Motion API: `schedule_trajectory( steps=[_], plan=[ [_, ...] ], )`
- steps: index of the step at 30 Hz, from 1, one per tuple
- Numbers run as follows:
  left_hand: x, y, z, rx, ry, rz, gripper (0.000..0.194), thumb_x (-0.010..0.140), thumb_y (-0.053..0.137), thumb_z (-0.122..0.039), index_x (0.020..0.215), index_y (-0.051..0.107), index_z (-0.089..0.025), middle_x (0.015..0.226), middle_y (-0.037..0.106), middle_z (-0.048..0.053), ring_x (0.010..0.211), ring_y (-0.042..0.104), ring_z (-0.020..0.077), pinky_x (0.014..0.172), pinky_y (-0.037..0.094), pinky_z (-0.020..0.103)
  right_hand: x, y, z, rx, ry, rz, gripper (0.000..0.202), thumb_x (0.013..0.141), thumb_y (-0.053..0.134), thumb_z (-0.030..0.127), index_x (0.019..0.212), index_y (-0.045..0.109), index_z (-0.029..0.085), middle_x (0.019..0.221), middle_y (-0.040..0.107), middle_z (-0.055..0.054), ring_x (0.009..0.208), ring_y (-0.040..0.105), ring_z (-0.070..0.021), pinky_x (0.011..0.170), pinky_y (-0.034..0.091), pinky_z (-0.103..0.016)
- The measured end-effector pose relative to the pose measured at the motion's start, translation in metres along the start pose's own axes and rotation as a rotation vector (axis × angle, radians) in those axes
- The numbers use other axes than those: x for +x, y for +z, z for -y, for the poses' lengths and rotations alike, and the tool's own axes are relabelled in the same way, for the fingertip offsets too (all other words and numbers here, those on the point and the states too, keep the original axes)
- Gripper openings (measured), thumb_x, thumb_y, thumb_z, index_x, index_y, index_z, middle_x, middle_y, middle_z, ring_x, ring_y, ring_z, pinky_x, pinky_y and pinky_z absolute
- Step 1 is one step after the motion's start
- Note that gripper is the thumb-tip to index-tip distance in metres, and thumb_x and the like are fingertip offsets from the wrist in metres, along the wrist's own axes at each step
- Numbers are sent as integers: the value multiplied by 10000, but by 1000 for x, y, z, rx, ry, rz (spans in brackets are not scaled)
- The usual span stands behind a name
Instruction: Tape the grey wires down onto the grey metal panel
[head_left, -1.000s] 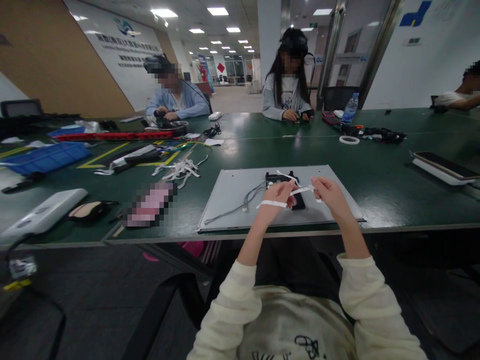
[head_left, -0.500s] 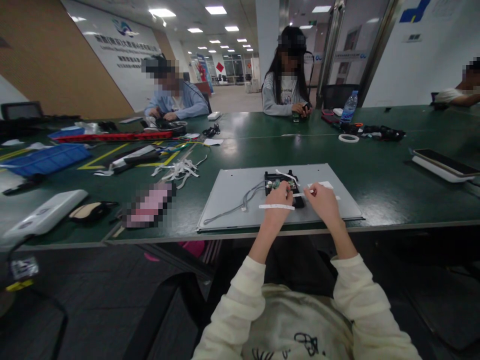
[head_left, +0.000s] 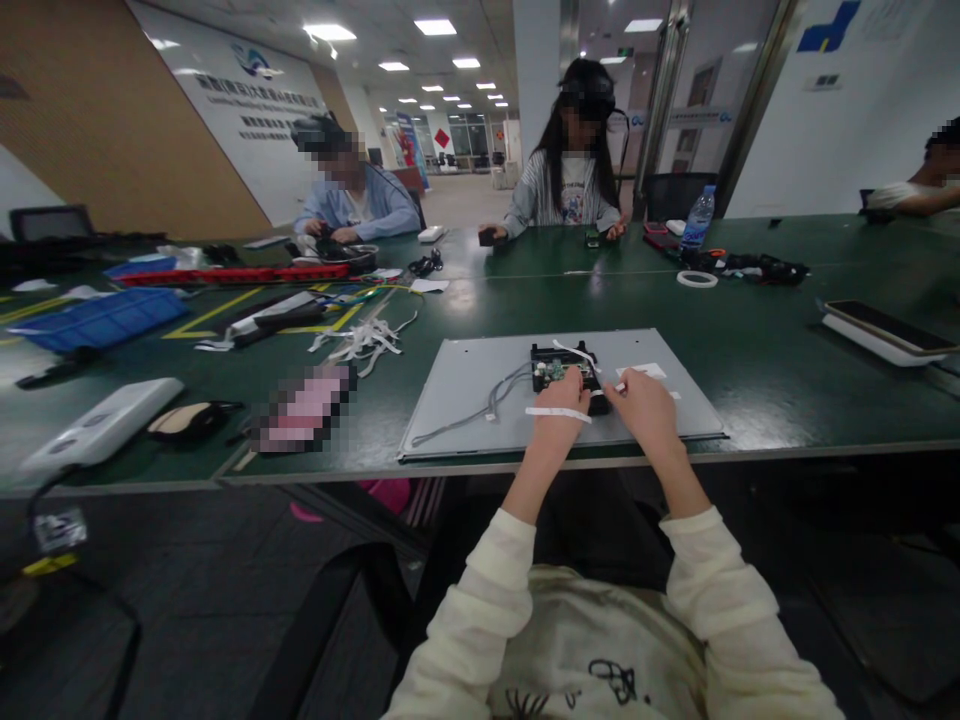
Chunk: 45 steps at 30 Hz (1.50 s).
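A black device with an exposed green circuit board lies on a pale grey flat panel at the table's front edge. Over its near side is my left hand, fingers curled and closed, the fingertips partly hidden. A white strip lies across the back of that hand. My right hand is pinched closed at the device's right edge, where a short bit of white strip shows by the fingertips. Another white strip rests on the device's far side. Grey cables run left from the device over the panel.
Loose white strips lie left of the panel, with a pink phone-like item, a mouse and a white power strip nearer. A tape roll and bottle stand beyond. Two people sit across the table.
My right hand has moved slightly left, closer to my left hand, and less strip shows between them. The person opposite has spread their hands apart, one holding a dark object off to the left.
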<state>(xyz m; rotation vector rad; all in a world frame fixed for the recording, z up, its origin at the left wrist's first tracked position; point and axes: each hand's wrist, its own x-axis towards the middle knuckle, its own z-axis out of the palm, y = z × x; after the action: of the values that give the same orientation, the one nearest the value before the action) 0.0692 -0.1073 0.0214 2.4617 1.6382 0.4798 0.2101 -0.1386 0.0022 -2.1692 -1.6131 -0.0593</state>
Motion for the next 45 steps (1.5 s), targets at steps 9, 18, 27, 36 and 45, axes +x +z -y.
schedule_trajectory(
  steps=[9, 18, 27, 36, 45],
  plan=[
    [4, -7, 9, 58, 30, 52, 175, 879, 548, -301, 1031, 561, -216, 925, 686, 49, 887, 662, 218, 714, 457, 284, -2, -1, 3, -68, 51, 17, 265, 908, 540, 447, 1023, 527, 209, 894, 667, -57, 810, 631, -214, 600, 320, -262],
    [-10, -21, 22, 143, -32, 56, 207, 914, 446, -214, 1099, 537, -200, 920, 685, 74, 891, 659, 207, 733, 441, 278, -5, -3, -1, 9, 98, -25, 185, 902, 494, 232, 1080, 506, 184, 845, 654, -65, 789, 628, -204, 623, 326, -267],
    [-15, -14, 33, 42, -28, -22, 172, 894, 489, -238, 1049, 562, -220, 834, 678, 47, 803, 654, 207, 698, 431, 277, -32, -18, 15, 718, -95, -157, 262, 887, 463, 390, 1005, 565, 180, 737, 617, -20, 661, 567, -156, 608, 408, -246],
    [-15, -17, 41, -210, 30, -42, 115, 870, 530, -256, 963, 577, -207, 739, 663, -8, 693, 609, 144, 602, 375, 237, -65, -18, 55, 880, -164, 184, 267, 891, 481, 427, 1006, 594, 214, 790, 683, -24, 680, 621, -165, 642, 432, -262],
    [-17, -16, 39, -234, 25, -41, 108, 870, 520, -261, 949, 583, -223, 744, 655, -10, 699, 609, 147, 604, 377, 238, -56, -11, 54, 909, -123, 112, 311, 844, 547, 444, 1019, 560, 186, 795, 635, -17, 707, 596, -161, 667, 446, -268]
  ],
)
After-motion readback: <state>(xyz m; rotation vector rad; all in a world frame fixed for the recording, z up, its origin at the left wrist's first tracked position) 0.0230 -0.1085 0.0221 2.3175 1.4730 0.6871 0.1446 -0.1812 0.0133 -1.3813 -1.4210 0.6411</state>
